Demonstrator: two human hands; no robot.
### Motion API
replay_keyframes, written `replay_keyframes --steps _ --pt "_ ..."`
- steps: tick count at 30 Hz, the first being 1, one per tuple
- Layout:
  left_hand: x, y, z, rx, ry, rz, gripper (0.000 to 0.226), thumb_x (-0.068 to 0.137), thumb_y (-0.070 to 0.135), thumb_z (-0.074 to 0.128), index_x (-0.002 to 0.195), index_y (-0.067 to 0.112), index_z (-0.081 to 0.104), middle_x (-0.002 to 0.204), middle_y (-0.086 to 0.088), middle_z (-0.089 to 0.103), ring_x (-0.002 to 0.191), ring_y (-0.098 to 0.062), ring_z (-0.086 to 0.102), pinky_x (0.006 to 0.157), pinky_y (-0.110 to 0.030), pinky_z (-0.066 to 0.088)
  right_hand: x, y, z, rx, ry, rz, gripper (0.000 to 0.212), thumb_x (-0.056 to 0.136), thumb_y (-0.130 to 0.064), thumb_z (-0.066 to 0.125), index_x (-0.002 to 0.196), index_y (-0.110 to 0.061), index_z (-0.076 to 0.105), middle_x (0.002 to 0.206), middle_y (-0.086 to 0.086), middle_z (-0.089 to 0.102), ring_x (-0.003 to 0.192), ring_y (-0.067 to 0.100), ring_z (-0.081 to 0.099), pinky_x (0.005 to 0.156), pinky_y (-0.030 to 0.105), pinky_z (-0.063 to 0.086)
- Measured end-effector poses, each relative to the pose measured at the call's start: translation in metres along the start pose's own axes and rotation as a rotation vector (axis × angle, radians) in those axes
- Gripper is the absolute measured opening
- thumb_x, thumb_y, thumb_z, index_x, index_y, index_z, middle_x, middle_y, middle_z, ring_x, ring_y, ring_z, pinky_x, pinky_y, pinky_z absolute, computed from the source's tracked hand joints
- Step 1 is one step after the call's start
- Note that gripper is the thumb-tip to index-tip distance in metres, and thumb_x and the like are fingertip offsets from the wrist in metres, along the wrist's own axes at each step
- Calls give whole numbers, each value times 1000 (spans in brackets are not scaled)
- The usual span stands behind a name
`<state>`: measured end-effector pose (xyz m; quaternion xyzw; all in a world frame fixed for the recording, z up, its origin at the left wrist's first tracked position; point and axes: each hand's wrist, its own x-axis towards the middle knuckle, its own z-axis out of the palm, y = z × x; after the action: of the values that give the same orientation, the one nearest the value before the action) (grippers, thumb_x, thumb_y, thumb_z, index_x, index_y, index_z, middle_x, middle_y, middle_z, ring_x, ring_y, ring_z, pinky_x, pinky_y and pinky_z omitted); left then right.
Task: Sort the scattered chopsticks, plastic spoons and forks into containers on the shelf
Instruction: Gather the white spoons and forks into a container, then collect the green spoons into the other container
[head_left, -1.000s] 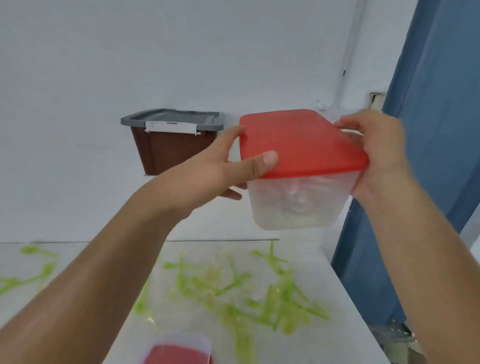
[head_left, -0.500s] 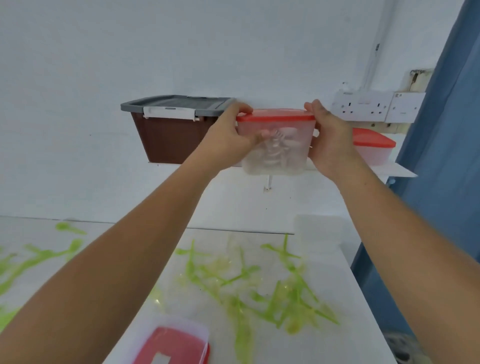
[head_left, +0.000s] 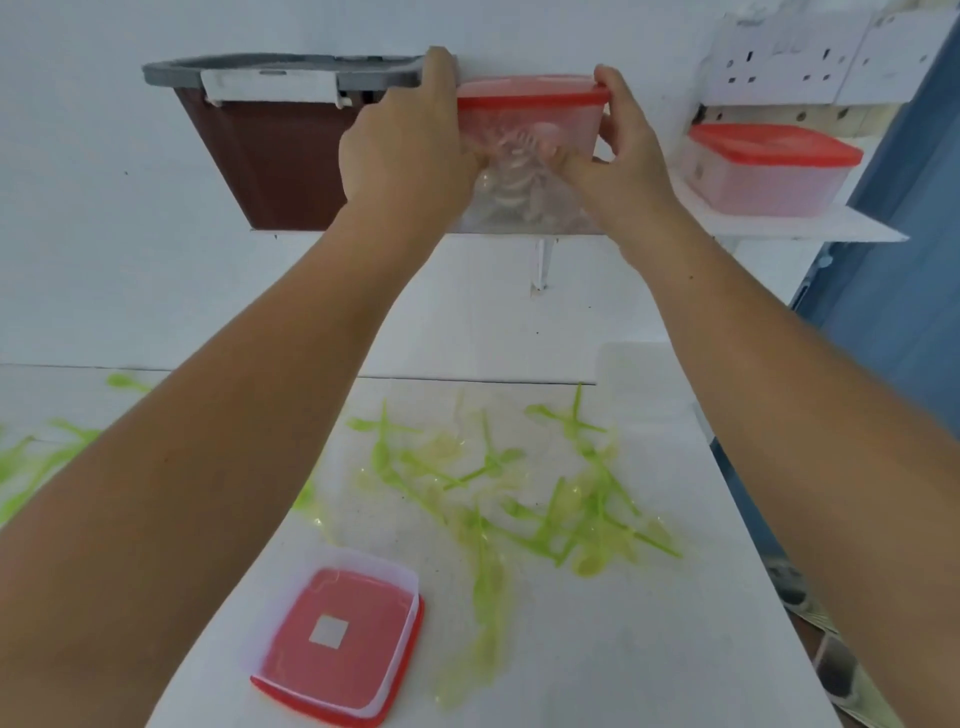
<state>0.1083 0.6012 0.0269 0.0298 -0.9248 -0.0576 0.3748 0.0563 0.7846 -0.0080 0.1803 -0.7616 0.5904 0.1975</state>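
The red-lid box (head_left: 530, 130) is gripped on both sides by left hand (head_left: 405, 150) & right hand (head_left: 623, 161), prob. to be seated level on the shelf (head_left: 805, 228), btw brown bin (head_left: 270, 161) & other box (head_left: 769, 176).

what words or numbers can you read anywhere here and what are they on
None can be read.
The square patch on the table container looks blank.
The white latch on the brown bin is too blurred to tell.
The held container shows no label.
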Motion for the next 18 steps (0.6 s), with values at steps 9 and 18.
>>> replay_keyframes --steps 9,18 --pt "15 2 19 148 11 38 53 95 5 62 143 14 41 111 -17 64 102 -40 64 71 -41 39 17 23 7 -103 42 24 100 86 -44 79 163 -32 17 154 -4 50 144 7 42 97 21 55" --pt "5 4 20 82 -156 39 85 95 11 62 164 15 13 116 -19 60 104 -38 61 77 -44 43 12 23 9 -321 8 89 91 94 -25 68 165 -34 11 113 -4 66 92 4 65 71 15 58"
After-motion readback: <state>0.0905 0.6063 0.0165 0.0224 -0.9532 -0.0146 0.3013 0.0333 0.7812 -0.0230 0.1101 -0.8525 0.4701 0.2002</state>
